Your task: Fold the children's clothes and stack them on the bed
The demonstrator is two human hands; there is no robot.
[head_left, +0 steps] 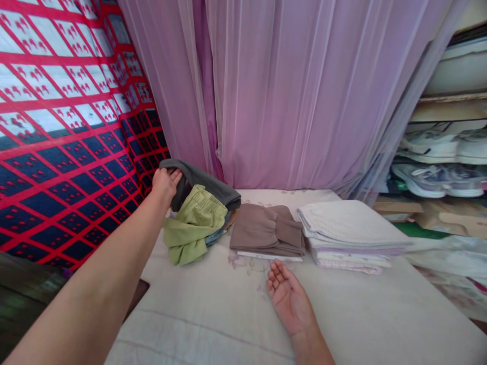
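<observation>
Dark grey cloth (205,178) is grasped in my left hand (166,183); my right hand (289,299), palm up, is released near folded brown clothes (262,230).

bare left hand (166,183) and right hand (291,303), smooth bare forearms (110,263)

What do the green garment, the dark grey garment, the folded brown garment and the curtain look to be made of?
Green garment: matte woven cotton or linen blend, perhaps; crisp creases, gathered waistband.
Dark grey garment: dull, smooth cloth, fibre unclear.
Folded brown garment: probably matte knit; soft, rounded folds.
Curtain: sheer, faintly glossy synthetic, likely; translucent edge, pale streaks.
</observation>
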